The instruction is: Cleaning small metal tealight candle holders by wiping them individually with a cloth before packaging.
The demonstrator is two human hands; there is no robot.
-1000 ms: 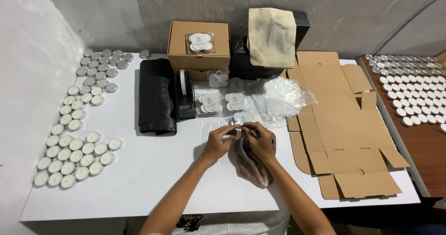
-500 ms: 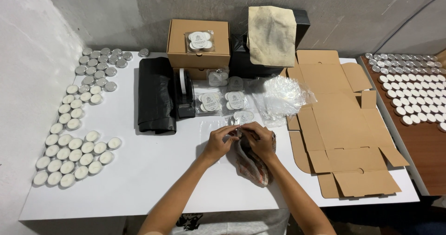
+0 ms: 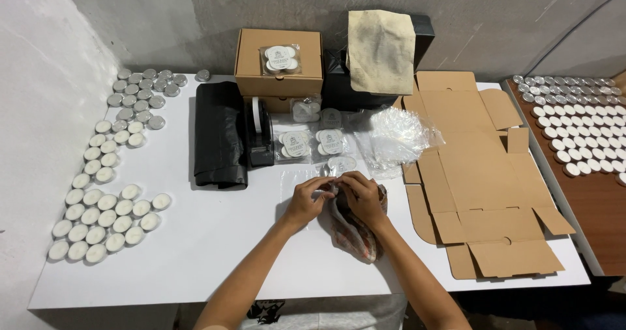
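**Hands hold their place over the cloth**

Since the earlier frames I see almost nothing shifted: both hands have stayed together at the middle of the white table (image 3: 215, 239), with only the fingers working a little closer.

My left hand (image 3: 308, 201) and right hand (image 3: 360, 198) meet fingertip to fingertip, the fingers curled narrow and pinched on something small between them; I cannot tell what it is, as the fingers hide it. A checked cloth (image 3: 352, 232) lies under the right hand and trails toward the table's near edge, touching the right wrist.

Just beyond the hands sit clear packets of tealights (image 3: 313, 142), and beside them a black tape dispenser (image 3: 261, 134) next to a folded black bag (image 3: 220, 134). A crumpled heap of clear plastic bags (image 3: 398, 137) lies right of the packets. Loose tealight candles (image 3: 107, 199) spread in rows over the table's left side. A flattened cardboard box (image 3: 476, 173) covers the right side, well apart from the hands. A closed brown box (image 3: 279, 75) stands at the back with one packet on its lid.
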